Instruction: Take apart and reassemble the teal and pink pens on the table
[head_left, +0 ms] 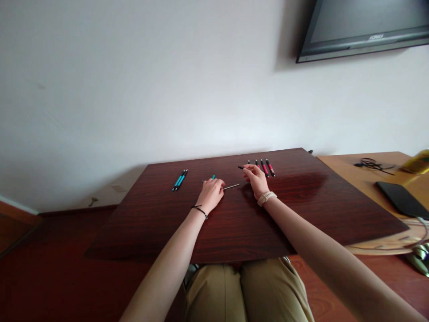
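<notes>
My left hand point(211, 193) rests on the dark wood table with its fingers curled. A thin silver-grey pen refill point(232, 186) sticks out to the right from between its thumb and fingers. Just past its knuckles, a teal pen piece point(213, 177) shows, partly hidden. Further right, my right hand point(255, 180) is closed in a pinch on a small black pen part point(240, 167), whose other end the fingers cover. Behind that hand lie several pink-and-black pens point(264, 168) in a row, some partly covered. Two teal-and-black pens point(180, 180) lie side by side at the left.
The dark table point(161, 223) stands against a white wall. Adjoining it on the right is a lighter wood table point(362, 179) with a coiled black cable point(370, 164), a black flat device point(402, 199) and a yellow item point(417, 162). A television point(368, 27) hangs above.
</notes>
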A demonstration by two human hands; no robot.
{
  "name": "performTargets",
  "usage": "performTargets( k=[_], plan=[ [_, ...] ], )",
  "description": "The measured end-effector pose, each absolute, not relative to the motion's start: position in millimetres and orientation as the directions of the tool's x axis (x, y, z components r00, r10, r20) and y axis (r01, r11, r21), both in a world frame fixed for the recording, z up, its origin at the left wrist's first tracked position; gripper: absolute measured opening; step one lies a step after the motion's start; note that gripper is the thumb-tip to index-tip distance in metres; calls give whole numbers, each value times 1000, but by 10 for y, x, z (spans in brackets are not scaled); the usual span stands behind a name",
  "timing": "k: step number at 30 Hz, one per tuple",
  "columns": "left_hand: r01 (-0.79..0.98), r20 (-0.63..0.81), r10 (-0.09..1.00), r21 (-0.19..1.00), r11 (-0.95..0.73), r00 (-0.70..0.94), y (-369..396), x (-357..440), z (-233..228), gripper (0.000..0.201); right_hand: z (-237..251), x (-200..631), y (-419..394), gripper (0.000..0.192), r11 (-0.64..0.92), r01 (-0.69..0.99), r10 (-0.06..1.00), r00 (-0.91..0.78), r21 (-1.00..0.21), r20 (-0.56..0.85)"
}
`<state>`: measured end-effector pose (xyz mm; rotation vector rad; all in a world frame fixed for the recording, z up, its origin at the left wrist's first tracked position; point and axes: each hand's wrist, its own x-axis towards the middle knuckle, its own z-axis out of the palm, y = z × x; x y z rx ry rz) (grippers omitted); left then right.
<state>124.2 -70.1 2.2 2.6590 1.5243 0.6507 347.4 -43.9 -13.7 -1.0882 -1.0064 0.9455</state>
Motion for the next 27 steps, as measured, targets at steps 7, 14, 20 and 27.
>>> performTargets(
  k=[7, 14, 20, 27],
  plan=[
    [803, 390, 824, 272, -530, 412, -693, 1231, 42, 18, -159, 3505, -399, 43, 154, -213, 952, 294, -965, 87],
    [782, 499, 807, 345, -519, 315, -672, 1211, 71, 19, -161, 3506, -374, 36, 95, -374, 968, 253, -923, -2],
    [766, 544, 784, 353, -537, 299, -676, 1210, 103, 19, -134, 3463, -436, 28, 33, -374, 991, 135, -927, -19],
    [762, 557, 769, 336, -553, 313, -671, 1212, 99, 20, -89, 3429, -489, 33, 40, -341, 997, 69, -939, 18]
  ],
)
